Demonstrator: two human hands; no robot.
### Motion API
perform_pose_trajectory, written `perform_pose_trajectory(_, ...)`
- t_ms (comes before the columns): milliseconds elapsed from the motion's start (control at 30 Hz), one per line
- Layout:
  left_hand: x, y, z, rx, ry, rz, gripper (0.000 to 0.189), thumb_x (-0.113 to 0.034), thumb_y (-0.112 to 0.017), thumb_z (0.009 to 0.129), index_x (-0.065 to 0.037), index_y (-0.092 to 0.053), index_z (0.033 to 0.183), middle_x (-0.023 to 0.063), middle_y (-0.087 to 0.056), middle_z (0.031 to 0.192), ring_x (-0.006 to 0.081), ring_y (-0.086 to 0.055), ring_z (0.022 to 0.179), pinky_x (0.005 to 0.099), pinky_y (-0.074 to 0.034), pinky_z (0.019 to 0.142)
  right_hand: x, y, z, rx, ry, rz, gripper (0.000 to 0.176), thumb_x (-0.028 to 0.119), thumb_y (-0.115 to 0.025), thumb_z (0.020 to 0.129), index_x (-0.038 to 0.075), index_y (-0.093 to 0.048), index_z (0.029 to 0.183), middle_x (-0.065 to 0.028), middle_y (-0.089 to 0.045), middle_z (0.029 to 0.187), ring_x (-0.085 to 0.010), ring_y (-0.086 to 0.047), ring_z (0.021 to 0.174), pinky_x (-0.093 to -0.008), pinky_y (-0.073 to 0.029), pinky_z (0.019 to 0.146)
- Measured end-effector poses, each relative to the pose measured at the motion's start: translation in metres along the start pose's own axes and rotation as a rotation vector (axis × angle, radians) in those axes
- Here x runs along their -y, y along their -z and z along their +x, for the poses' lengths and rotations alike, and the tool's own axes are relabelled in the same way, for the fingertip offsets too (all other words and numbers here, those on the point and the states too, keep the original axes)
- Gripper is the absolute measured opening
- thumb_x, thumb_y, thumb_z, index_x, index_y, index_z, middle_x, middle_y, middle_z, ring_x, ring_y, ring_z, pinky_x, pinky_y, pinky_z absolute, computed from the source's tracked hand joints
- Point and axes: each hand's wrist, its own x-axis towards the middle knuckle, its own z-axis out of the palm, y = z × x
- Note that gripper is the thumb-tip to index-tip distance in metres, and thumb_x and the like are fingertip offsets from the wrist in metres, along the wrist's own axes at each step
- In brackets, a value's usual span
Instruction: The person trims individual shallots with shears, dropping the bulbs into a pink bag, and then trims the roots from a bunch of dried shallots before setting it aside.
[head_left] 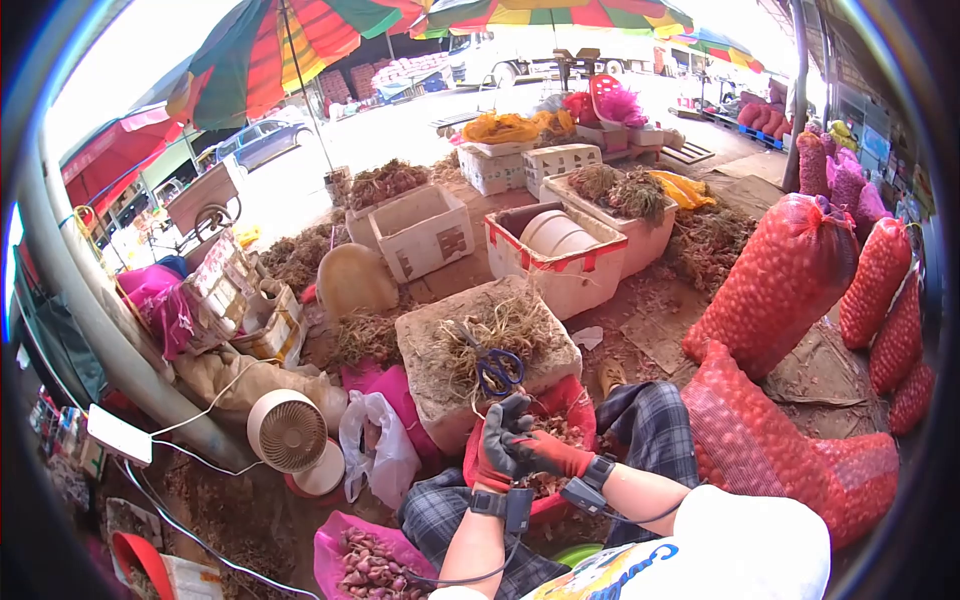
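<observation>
My left hand (496, 445), in a dark grey glove with red, is raised with its fingers stretched upward. My right hand (553, 453), in a red and dark glove, presses its bent fingers against the left palm. Whether anything small lies between them is hidden. Both hands are over a red basin (583, 405) with loose skins and trimmings in it. Just beyond the left fingertips, blue-handled scissors (498, 371) lie on a foam box (430, 385), beside a heap of dry shallot stalks (480, 335).
A pink bag of shallots (370, 565) sits at lower left, near a small fan (287, 432) and a white plastic bag (378, 440). Full red mesh sacks (770, 285) stand at right. Foam boxes (420, 235) and an umbrella pole (305, 85) are farther back.
</observation>
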Motion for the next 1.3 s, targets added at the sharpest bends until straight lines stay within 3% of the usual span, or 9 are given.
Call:
perform_pose_trajectory(133,-0.004,-0.003,0.000,-0.200,-0.166,0.026,0.048,-0.043,-0.045,0.094,-0.007,-0.051,0.126,0.0066,-0.056,0.122,0.0209,-0.053,0.102,0.0439,-0.050,0.085,0.019,0.015,-0.015,-0.393,0.525,-0.947,0.050,0.033,-0.064,0.081,0.004,-0.053,0.121,-0.0117,-0.061,0.110,-0.0279,-0.057,0.104,-0.0361,-0.045,0.088)
perform_pose_trajectory(267,-0.004,-0.021,0.000,0.176,-0.211,-0.101,0.056,-0.045,-0.045,0.093,-0.005,-0.045,0.132,0.0098,-0.044,0.139,0.0277,-0.039,0.127,0.0489,-0.030,0.105,0.036,-0.010,-0.032,-0.193,0.436,-1.682,0.059,0.038,-0.069,0.069,0.005,-0.055,0.117,-0.0167,-0.054,0.121,-0.0329,-0.043,0.122,-0.0403,-0.034,0.099)
perform_pose_trajectory(400,-0.001,-0.014,0.000,0.285,-0.097,-0.073,0.062,-0.049,-0.038,0.094,-0.005,-0.040,0.137,0.0183,-0.039,0.141,0.0343,-0.036,0.129,0.0456,-0.021,0.111,0.013,-0.004,-0.012,-0.325,0.512,-1.457,0.041,0.034,-0.070,0.061,0.008,-0.065,0.092,-0.0118,-0.062,0.103,-0.0272,-0.054,0.107,-0.0430,-0.037,0.094)
perform_pose_trajectory(567,-0.009,-0.018,-0.005,0.346,-0.068,-0.069,0.063,-0.051,-0.036,0.094,-0.005,-0.040,0.137,0.0172,-0.037,0.143,0.0355,-0.033,0.131,0.0467,-0.017,0.112,0.047,-0.014,-0.021,-0.305,0.499,-1.921,0.034,0.045,-0.068,0.060,0.015,-0.069,0.077,-0.0044,-0.064,0.091,-0.0221,-0.055,0.097,-0.0390,-0.038,0.090)
perform_pose_trajectory(967,-0.009,-0.024,-0.005,0.369,0.057,-0.095,0.062,-0.049,-0.038,0.094,-0.005,-0.040,0.138,0.0163,-0.036,0.144,0.0335,-0.031,0.134,0.0487,-0.018,0.111,0.057,-0.011,-0.032,-0.286,0.447,-1.996,0.034,0.044,-0.068,0.060,0.016,-0.069,0.081,-0.0043,-0.063,0.088,-0.0208,-0.055,0.097,-0.0393,-0.037,0.089)
perform_pose_trajectory(1067,-0.011,-0.029,-0.007,0.407,-0.029,-0.109,0.061,-0.049,-0.037,0.094,-0.006,-0.040,0.138,0.0178,-0.035,0.144,0.0336,-0.030,0.134,0.0487,-0.016,0.112,0.036,-0.004,-0.022,-0.312,0.495,-1.831,0.033,0.037,-0.069,0.065,0.012,-0.068,0.085,-0.0090,-0.065,0.089,-0.0246,-0.059,0.094,-0.0408,-0.042,0.085)
perform_pose_trajectory(1167,-0.015,-0.031,-0.008,0.437,-0.138,-0.150,0.064,-0.052,-0.034,0.093,-0.008,-0.040,0.138,0.0200,-0.033,0.144,0.0360,-0.030,0.132,0.0475,-0.013,0.112,-0.001,-0.024,-0.013,-0.343,0.449,-0.854,0.029,0.028,-0.068,0.070,0.006,-0.066,0.090,-0.0159,-0.066,0.088,-0.0311,-0.062,0.088,-0.0422,-0.046,0.079)
perform_pose_trajectory(1267,-0.013,-0.025,-0.008,0.367,-0.157,-0.095,0.065,-0.054,-0.036,0.092,-0.009,-0.040,0.138,0.0191,-0.032,0.145,0.0366,-0.030,0.132,0.0475,-0.012,0.112,0.001,-0.025,-0.015,-0.260,0.417,-0.769,0.021,0.022,-0.063,0.078,0.004,-0.067,0.089,-0.0151,-0.068,0.088,-0.0320,-0.064,0.081,-0.0379,-0.048,0.076)
perform_pose_trajectory(1300,-0.011,-0.022,-0.006,0.366,-0.172,-0.055,0.064,-0.054,-0.038,0.091,-0.010,-0.041,0.138,0.0193,-0.032,0.145,0.0355,-0.025,0.134,0.0471,-0.012,0.113,0.005,-0.022,-0.015,-0.249,0.361,-0.816,0.029,0.022,-0.065,0.075,0.004,-0.065,0.097,-0.0159,-0.065,0.097,-0.0320,-0.062,0.091,-0.0389,-0.046,0.083)
